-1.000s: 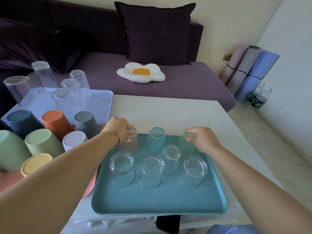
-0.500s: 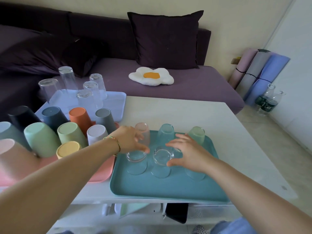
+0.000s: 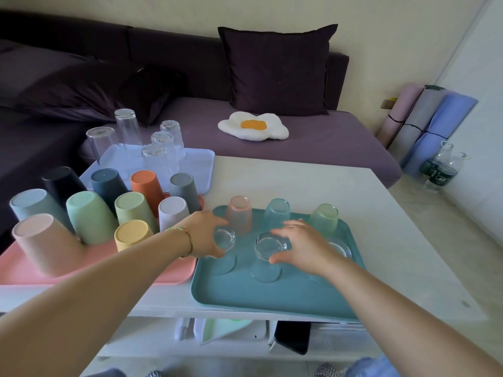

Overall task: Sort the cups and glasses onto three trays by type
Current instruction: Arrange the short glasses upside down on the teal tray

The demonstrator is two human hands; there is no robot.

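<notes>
A teal tray (image 3: 272,297) lies at the table's front. Along its far side stand three upturned tinted glasses: pink (image 3: 239,213), blue (image 3: 276,212) and green (image 3: 324,217). In front of them stand upturned short clear glasses. My left hand (image 3: 204,232) curls around the left clear glass (image 3: 224,250). My right hand (image 3: 299,242) holds the middle clear glass (image 3: 268,258) between fingers and thumb, and hides most of another clear glass (image 3: 340,250). Several coloured plastic cups sit upturned on a pink tray (image 3: 89,268). Tall clear glasses stand on a pale blue tray (image 3: 200,167).
The white table (image 3: 313,191) is bare on its right half. A purple sofa with a dark cushion (image 3: 277,69) and an egg-shaped pillow (image 3: 254,126) runs behind it. Rolled mats (image 3: 424,123) and bottles (image 3: 438,170) stand on the floor at right.
Both hands left the tinted glasses at the tray's far side and came back to the front row of clear glasses. The camera view shifted right and pulled back.
</notes>
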